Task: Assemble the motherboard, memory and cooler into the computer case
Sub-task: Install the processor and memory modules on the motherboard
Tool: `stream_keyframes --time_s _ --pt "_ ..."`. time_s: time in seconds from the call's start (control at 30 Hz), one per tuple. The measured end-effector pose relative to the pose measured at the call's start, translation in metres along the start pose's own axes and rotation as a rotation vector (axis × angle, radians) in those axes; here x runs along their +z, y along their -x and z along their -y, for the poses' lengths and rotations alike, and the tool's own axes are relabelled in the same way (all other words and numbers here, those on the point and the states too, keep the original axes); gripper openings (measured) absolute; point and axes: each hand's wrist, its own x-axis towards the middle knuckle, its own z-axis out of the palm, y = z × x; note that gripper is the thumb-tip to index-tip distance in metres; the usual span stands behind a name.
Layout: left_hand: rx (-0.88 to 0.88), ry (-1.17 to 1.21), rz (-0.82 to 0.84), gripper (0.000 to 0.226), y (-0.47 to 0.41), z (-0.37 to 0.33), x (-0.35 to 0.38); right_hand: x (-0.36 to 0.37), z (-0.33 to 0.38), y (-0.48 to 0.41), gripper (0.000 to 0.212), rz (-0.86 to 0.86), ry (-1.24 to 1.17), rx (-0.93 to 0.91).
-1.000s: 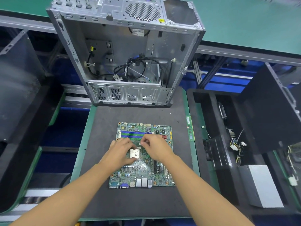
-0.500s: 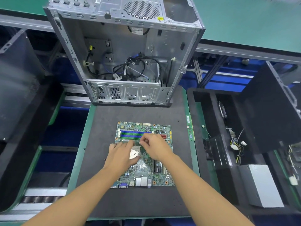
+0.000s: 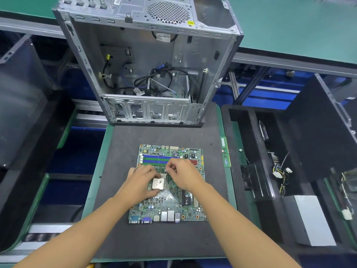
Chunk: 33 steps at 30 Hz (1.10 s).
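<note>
The green printed motherboard point(image 3: 168, 202) lies flat on the dark grey mat point(image 3: 154, 238) in the middle of the worktop. Its components face up, probably so the socket can be worked on before the board goes into the open silver steel computer case point(image 3: 154, 55) at the far edge. Our left grip point(image 3: 141, 182) curves round the square silver processor point(image 3: 158, 183); we cannot tell whether it holds or only steadies it. Our right grip point(image 3: 185, 175) pinches a small pale piece point(image 3: 165, 170) at the socket's far corner. A green memory stick point(image 3: 225, 153) lies along the right edge.
</note>
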Motion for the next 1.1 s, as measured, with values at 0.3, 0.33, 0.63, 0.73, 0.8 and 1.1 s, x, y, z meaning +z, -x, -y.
stream_keyframes --time_s 0.3,0.33,0.63,0.73,0.8,1.1 --pt "-0.023 0.006 -0.001 0.042 -0.0040 -0.0007 0.0008 -0.0001 -0.0007 -0.0012 0.014 -0.004 -0.010 0.007" --pt "-0.028 0.012 -0.008 0.042 -0.0040 -0.0002 0.0015 -0.0002 -0.0009 -0.0014 0.015 -0.003 -0.009 0.010" --pt "-0.036 0.083 -0.026 0.037 -0.0045 0.0038 0.0044 0.0002 -0.0015 -0.0026 0.015 -0.002 -0.004 0.001" --pt "-0.045 0.076 -0.004 0.034 -0.0072 0.0021 0.0033 -0.0002 -0.0019 -0.0030 0.015 -0.004 -0.006 -0.003" --pt "-0.051 0.061 0.003 0.034 -0.0083 0.0016 0.0028 -0.0004 -0.0013 -0.0029 0.014 0.001 -0.003 -0.002" --pt "-0.025 0.059 0.007 0.035 -0.0060 0.0044 0.0020 -0.0011 -0.0005 -0.0027 0.015 0.004 -0.009 -0.002"
